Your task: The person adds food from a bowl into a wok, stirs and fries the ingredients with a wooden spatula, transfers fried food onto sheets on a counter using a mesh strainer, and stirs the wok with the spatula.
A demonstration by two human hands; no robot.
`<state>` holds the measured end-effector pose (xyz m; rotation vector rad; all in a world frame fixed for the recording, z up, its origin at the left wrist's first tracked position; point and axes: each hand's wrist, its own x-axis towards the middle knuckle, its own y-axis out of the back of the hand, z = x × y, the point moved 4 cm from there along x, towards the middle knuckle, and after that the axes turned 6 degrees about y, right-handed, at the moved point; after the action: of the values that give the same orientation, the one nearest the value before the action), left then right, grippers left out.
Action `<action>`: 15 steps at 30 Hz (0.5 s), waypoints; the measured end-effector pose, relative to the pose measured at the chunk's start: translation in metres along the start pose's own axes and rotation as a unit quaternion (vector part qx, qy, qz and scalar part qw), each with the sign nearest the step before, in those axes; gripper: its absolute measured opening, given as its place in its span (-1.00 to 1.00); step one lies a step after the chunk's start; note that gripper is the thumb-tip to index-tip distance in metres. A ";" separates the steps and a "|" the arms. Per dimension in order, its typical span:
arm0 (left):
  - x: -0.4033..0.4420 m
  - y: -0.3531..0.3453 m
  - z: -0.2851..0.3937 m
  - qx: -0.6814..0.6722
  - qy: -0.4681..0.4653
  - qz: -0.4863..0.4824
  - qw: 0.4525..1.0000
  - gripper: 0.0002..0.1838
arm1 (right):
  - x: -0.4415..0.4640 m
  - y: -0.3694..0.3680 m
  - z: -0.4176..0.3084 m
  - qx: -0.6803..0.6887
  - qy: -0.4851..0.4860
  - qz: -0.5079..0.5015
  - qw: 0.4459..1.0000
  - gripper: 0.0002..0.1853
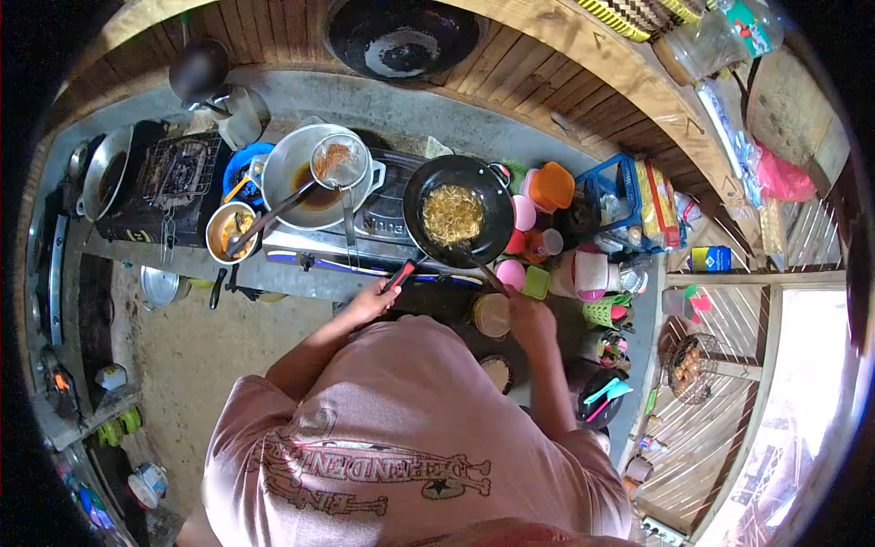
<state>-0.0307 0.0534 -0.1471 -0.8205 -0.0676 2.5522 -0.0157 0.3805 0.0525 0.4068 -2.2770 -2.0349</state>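
One big pot (286,157) is parked beside the wok (493,202), whose handle (401,274) is held in the left hand's (372,302) closed fingers. A spatula (493,280) is gripped by the right hand (531,321). Browned bits (338,155) in the strainer (367,165) look done; the wok's paler strips (453,215) seem half-fried.

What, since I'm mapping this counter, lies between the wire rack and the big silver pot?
A blue bowl stands between the wire rack and the silver pot, in the head view.
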 end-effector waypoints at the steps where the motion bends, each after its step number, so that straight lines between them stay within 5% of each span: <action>1: 0.003 0.001 -0.007 0.000 0.001 -0.007 1.000 -0.72 | -0.001 -0.004 -0.014 0.041 -0.049 0.015 0.998 -0.62; 4: -0.003 0.001 0.007 -0.105 0.037 -0.072 0.991 -0.74 | 0.001 -0.011 -0.036 0.105 -0.072 0.098 0.987 -0.62; 7: 0.006 0.005 -0.006 -0.118 0.048 -0.083 0.988 -0.72 | -0.014 0.022 -0.067 0.089 -0.134 0.049 0.986 -0.63; 11: -0.006 0.009 0.021 -0.007 0.044 -0.051 0.998 -0.70 | -0.008 -0.020 -0.063 0.058 -0.167 0.044 0.983 -0.62; 13: 0.028 0.011 -0.036 -0.067 0.072 -0.068 0.993 -0.69 | 0.001 -0.037 -0.064 0.083 -0.131 0.135 0.979 -0.62; 15: 0.065 0.017 -0.094 0.158 -0.262 -0.059 0.950 -0.76 | -0.003 0.000 -0.082 0.094 -0.146 0.135 0.976 -0.62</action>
<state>-0.0316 0.0587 -0.2626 -0.0086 0.1205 2.5049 0.0049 0.3015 0.0633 -0.2026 -2.5308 -1.8559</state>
